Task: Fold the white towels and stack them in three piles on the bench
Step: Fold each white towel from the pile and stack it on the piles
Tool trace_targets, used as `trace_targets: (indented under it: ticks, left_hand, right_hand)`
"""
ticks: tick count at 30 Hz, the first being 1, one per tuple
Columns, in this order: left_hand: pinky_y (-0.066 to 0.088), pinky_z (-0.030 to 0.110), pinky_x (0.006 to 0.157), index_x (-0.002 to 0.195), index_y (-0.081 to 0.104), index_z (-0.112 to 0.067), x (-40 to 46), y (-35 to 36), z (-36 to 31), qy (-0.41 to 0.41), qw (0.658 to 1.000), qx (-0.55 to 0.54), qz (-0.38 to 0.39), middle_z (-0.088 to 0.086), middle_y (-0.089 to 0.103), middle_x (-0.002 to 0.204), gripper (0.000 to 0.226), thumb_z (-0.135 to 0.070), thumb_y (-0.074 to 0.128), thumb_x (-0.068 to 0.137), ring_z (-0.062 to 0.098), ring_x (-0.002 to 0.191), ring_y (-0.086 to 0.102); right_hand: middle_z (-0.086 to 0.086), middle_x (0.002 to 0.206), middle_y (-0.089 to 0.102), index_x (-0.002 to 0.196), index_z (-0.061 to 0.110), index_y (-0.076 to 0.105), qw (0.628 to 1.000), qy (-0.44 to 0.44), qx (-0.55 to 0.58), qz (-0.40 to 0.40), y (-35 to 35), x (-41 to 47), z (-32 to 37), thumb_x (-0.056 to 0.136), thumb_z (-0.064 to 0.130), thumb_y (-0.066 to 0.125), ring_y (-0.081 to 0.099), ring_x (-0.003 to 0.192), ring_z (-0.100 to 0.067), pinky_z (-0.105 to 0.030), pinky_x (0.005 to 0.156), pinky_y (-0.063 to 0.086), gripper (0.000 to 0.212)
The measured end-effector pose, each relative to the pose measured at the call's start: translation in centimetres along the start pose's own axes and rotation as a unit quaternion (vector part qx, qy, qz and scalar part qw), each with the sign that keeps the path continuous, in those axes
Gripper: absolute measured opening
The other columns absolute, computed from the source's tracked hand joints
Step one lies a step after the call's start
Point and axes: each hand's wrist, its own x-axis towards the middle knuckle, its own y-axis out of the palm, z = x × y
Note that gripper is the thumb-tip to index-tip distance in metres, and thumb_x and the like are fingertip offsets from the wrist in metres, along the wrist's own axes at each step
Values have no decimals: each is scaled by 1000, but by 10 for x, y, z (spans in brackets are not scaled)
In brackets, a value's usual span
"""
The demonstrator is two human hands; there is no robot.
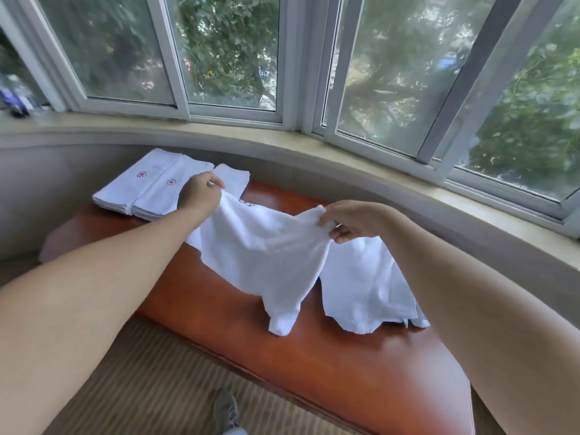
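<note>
Both hands pinch white towel above bench

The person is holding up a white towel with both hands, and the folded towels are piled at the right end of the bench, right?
Almost. Both the left hand and the right hand do grip the white towel, but the folded towels are piled at the left end of the bench, not the right. The head view shows them by the far left corner, under the window.
</note>
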Motion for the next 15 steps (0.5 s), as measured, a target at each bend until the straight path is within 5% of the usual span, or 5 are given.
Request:
trace_targets:
  ticks: [4,6,9,12,15]
  left_hand:
    - [42,28,62,83,70,-26,19,-22,20,24,999,-3,23,-9,64,90,33,-11,41,89,21,82,59]
    - [40,28,64,90,71,-26,36,-27,28,40,999,1,-17,-3,61,103,33,-10,42,93,22,85,61]
    - [44,31,86,120,66,-21,64,-17,49,42,997,3,-63,2,58,130,29,-13,47,99,26,113,59]
    - [38,38,111,143,53,-16,71,18,87,-13,998,46,28,8,42,153,43,-22,58,100,28,138,43]
    - [40,35,108,145,51,-12,62,64,136,-84,982,79,147,13,41,153,50,-21,61,97,29,136,47]
  right_hand:
    - [-2,75,50,90,15,63,995,18,66,70,13,25,17,78,19,68,46,55,-17,-25,56,47,13]
    - [-1,72,49,85,16,62,989,3,142,48,16,42,24,76,19,67,43,54,-17,-26,57,45,11]
    - [-1,79,59,97,18,67,967,7,249,-62,27,79,18,79,18,71,60,58,-16,-27,62,56,18]
    - [-3,78,66,94,16,62,973,68,194,-109,50,116,-10,88,10,66,70,68,-16,-30,68,60,9]
    - [-6,78,67,88,12,59,975,144,154,-70,79,155,-42,89,-3,66,70,66,-12,-25,61,60,16]
